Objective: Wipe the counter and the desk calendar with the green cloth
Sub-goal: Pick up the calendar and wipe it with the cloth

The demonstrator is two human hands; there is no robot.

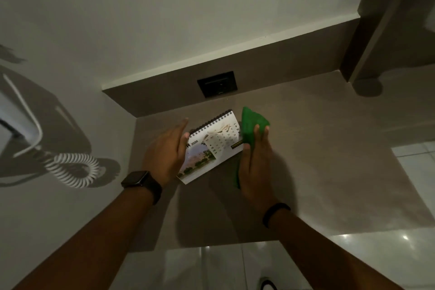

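A spiral-bound desk calendar with a landscape photo and date grid stands on the brown counter, near the back left corner. My left hand is at the calendar's left edge, fingers stretched, thumb touching the page; whether it grips is unclear. My right hand is closed on the green cloth, which sticks up past my fingertips at the calendar's right edge. A bit of cloth also hangs below my palm.
A black wall socket sits in the backsplash behind the calendar. A white wall device with a coiled cord hangs on the left wall. A brown vertical panel borders the counter at the right. Glossy floor tiles lie below the front edge.
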